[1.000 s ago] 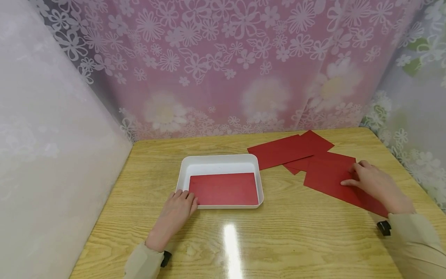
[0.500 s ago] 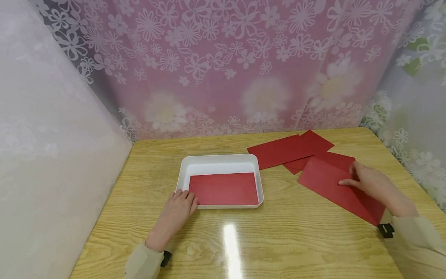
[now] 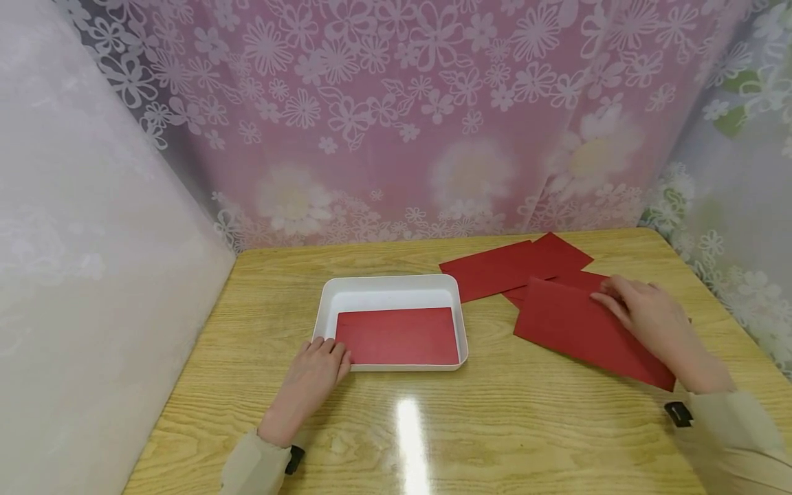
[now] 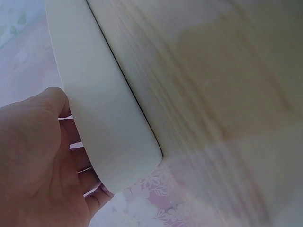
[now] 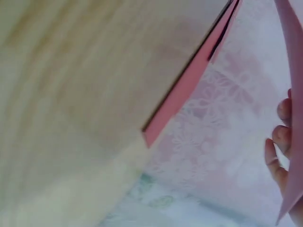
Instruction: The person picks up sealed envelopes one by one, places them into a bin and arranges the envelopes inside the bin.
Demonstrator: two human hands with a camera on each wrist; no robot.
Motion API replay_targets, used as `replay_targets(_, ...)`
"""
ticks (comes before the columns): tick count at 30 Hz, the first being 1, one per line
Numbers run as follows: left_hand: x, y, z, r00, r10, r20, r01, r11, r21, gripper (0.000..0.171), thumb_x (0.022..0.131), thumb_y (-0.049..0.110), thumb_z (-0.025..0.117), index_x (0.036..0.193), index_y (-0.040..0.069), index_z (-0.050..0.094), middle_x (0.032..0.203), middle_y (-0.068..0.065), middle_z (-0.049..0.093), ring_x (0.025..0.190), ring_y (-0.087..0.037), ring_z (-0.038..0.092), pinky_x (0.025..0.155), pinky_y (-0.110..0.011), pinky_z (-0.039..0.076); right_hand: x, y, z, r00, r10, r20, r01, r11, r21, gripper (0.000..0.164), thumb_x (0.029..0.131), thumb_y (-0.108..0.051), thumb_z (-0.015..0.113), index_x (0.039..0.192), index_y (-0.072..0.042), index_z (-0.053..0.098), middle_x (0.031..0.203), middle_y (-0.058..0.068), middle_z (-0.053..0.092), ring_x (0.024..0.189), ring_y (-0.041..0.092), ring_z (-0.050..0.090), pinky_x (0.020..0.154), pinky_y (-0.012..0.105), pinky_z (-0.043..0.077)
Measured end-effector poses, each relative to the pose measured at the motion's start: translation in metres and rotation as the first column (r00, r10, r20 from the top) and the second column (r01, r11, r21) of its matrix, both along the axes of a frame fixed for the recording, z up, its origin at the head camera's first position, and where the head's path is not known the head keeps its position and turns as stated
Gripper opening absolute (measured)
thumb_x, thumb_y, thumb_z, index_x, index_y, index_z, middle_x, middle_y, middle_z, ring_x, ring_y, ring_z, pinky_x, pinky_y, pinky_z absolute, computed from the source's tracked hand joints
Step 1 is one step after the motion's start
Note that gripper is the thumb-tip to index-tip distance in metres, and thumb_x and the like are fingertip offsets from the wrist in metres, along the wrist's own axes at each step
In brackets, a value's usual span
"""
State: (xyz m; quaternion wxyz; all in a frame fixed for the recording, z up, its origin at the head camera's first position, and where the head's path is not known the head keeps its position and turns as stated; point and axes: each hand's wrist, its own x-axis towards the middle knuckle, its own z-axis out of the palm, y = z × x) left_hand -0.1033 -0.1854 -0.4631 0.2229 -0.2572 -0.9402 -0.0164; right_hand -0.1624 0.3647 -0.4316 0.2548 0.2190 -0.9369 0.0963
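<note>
My left hand (image 3: 312, 375) grips the near-left corner of a white tray (image 3: 390, 300), its fingers over the rim. In the left wrist view, the thumb lies along the edge of the tray wall (image 4: 104, 109) and the other fingers reach behind it. Inside the tray, a red envelope (image 3: 396, 337) lies flat along the near side. At right, my right hand (image 3: 658, 326) pinches another red envelope (image 3: 575, 323) by its far long edge, holding it tilted above the table. The right wrist view has this envelope (image 5: 297, 85) edge-on, with fingertips (image 5: 281, 135) behind it.
Several red envelopes (image 3: 495, 268) lie overlapping at the back right, one corner close to the tray's right rim. The wooden table (image 3: 507, 426) meets floral curtains (image 3: 383, 137) at the back and sides.
My right hand has drawn the envelope up from the pile and shifted it left, its face now turned and tilted. The left hand and the tray have stayed put.
</note>
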Motion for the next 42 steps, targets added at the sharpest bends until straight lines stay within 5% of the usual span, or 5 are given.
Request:
replay_targets(5,0.0,0.0,0.0,1.0,0.003,0.006,-0.003,1.0,0.003,0.031,0.094,0.019,0.067,0.071,0.013,0.046,0.067,0.0,0.048,0.065,-0.02,0.041,0.062,-0.03,0.035,0.002,-0.012,0.011,0.984,0.092,-0.151,-0.087,0.995,0.04,0.024,0.094,-0.028,0.071,0.1,-0.005,0.065,0.086,0.01,0.073,0.07,0.027,0.067,0.066,0.041,0.038)
replay_targets(11,0.0,0.0,-0.001,1.0,0.003,0.007,-0.003,1.0,0.002,0.032,0.094,0.019,0.067,0.071,0.013,0.046,0.067,0.0,0.047,0.065,-0.02,0.04,0.062,-0.03,0.034,0.003,-0.026,0.024,0.954,0.158,-0.254,-0.144,0.987,0.07,0.058,0.107,-0.052,0.04,0.098,-0.002,0.068,0.085,0.014,0.072,0.068,0.028,0.067,0.061,0.038,0.035)
replay_targets(26,0.0,-0.001,-0.001,1.0,0.011,0.024,-0.011,1.0,0.0,0.033,0.095,0.02,0.067,0.071,0.013,0.044,0.066,0.001,0.045,0.065,-0.019,0.038,0.062,-0.029,0.032,-0.003,-0.08,0.063,0.905,0.203,-0.373,-0.202,0.978,0.041,0.051,0.105,-0.045,0.048,0.093,0.0,0.066,0.079,0.013,0.07,0.061,0.029,0.063,0.059,0.04,0.038)
replay_targets(33,0.001,-0.001,0.001,1.0,0.014,0.026,-0.014,1.0,-0.003,0.033,0.095,0.02,0.066,0.071,0.013,0.044,0.067,0.0,0.046,0.065,-0.019,0.038,0.062,-0.029,0.032,-0.008,-0.118,0.071,0.927,0.185,-0.328,-0.207,0.978,-0.033,0.047,0.105,-0.044,0.049,0.096,-0.001,0.066,0.08,0.012,0.068,0.063,0.028,0.062,0.063,0.043,0.046)
replay_targets(42,0.0,0.0,0.001,1.0,0.006,0.016,-0.005,1.0,-0.007,0.033,0.094,0.019,0.068,0.071,0.013,0.045,0.067,0.0,0.048,0.065,-0.02,0.039,0.061,-0.028,0.031,-0.024,-0.175,0.069,0.933,0.223,-0.283,-0.269,0.953,-0.137,0.02,0.086,-0.011,0.079,0.098,-0.002,0.066,0.084,0.012,0.069,0.07,0.027,0.064,0.067,0.043,0.051)
